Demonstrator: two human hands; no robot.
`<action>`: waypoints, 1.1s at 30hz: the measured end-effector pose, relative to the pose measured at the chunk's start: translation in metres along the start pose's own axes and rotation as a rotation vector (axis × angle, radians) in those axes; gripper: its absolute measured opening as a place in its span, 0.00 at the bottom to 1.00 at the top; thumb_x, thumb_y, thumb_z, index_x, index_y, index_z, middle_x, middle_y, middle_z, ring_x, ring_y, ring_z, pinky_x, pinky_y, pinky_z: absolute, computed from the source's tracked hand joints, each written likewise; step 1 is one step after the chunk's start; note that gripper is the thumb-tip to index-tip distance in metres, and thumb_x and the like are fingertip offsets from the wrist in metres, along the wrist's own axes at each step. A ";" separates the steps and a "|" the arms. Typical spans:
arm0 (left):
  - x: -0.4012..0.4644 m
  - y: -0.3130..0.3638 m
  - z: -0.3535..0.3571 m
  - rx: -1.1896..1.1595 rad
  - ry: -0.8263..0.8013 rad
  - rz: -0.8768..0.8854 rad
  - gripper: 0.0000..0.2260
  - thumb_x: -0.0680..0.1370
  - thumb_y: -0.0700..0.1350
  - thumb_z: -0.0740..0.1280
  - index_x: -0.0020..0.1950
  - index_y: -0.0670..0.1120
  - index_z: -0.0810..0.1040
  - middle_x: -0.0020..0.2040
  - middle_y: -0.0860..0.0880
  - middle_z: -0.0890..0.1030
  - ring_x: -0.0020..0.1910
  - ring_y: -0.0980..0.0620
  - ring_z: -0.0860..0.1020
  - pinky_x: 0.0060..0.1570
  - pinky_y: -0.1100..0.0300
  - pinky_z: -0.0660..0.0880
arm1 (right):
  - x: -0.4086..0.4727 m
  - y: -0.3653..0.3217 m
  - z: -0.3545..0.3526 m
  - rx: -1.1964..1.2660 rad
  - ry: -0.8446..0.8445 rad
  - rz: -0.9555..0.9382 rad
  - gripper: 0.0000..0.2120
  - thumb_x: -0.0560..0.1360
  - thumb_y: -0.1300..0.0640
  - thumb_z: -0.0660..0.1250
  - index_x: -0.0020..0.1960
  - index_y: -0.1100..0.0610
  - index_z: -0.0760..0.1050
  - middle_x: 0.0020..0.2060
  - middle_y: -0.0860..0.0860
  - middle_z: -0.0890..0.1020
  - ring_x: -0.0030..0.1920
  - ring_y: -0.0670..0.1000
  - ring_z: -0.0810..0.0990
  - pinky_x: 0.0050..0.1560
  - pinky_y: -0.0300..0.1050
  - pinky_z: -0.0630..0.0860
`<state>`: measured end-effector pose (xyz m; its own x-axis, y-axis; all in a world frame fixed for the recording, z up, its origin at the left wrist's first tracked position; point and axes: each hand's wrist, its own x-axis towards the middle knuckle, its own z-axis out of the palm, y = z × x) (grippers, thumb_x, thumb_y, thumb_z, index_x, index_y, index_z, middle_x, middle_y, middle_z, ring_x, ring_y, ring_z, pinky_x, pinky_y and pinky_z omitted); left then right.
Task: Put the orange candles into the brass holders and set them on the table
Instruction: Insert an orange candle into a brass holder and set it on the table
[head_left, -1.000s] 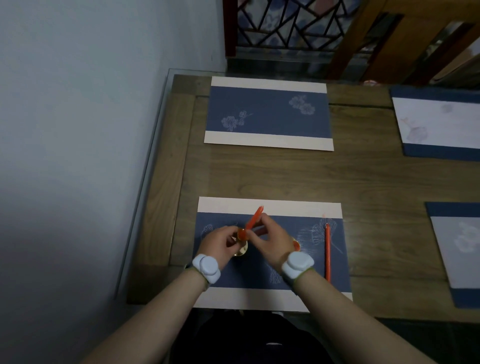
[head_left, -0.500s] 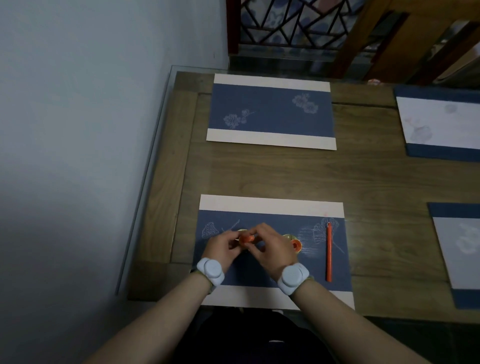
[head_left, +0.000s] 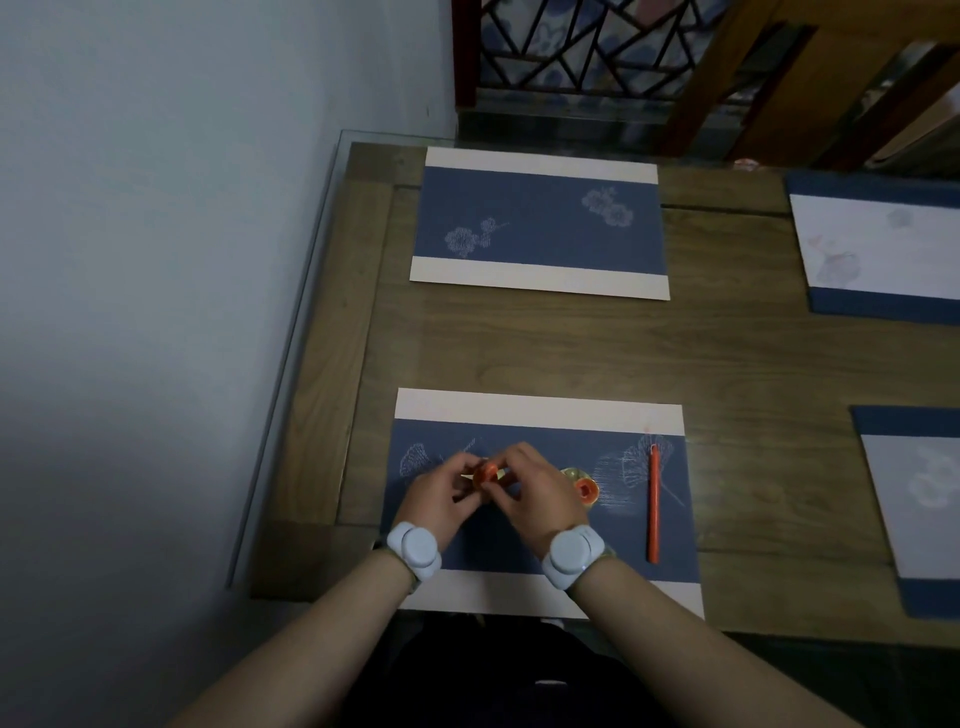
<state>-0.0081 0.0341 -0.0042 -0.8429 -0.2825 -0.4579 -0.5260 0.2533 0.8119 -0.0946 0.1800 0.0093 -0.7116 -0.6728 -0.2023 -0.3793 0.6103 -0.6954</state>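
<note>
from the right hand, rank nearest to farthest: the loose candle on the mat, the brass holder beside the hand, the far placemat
1. Brass holder, just right of the right hand, an orange candle standing in it.
2. Loose candle, lying farther right on the near placemat.
3. Far placemat, across the table.

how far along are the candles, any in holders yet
One looks done: an orange candle end shows beside a brass holder, right of the hands. In hand: left hand and right hand work another candle together; its holder is mostly hidden. Left: the loose candle lying on the near placemat.
</note>
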 end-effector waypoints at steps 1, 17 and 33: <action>0.000 0.000 0.000 -0.006 -0.002 -0.001 0.14 0.76 0.42 0.72 0.49 0.62 0.76 0.49 0.57 0.85 0.50 0.61 0.82 0.54 0.61 0.78 | 0.001 -0.001 0.000 -0.004 -0.001 0.003 0.07 0.79 0.50 0.71 0.54 0.52 0.79 0.51 0.47 0.80 0.47 0.50 0.81 0.45 0.51 0.82; 0.076 0.038 -0.026 -0.022 0.097 0.095 0.13 0.74 0.40 0.73 0.56 0.52 0.79 0.48 0.53 0.86 0.47 0.59 0.84 0.54 0.56 0.79 | 0.077 -0.005 -0.039 0.017 0.106 -0.003 0.06 0.77 0.51 0.73 0.51 0.52 0.79 0.49 0.46 0.81 0.43 0.51 0.82 0.42 0.53 0.81; 0.156 0.069 -0.041 0.113 0.078 0.109 0.11 0.76 0.46 0.72 0.57 0.51 0.78 0.37 0.57 0.82 0.37 0.59 0.80 0.35 0.65 0.71 | 0.157 0.011 -0.067 0.006 0.120 -0.008 0.07 0.76 0.55 0.74 0.51 0.56 0.81 0.50 0.51 0.83 0.43 0.54 0.83 0.43 0.52 0.79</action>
<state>-0.1708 -0.0301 -0.0048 -0.8867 -0.3178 -0.3358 -0.4447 0.3879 0.8073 -0.2501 0.1094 0.0157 -0.7747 -0.6222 -0.1130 -0.3816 0.6024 -0.7011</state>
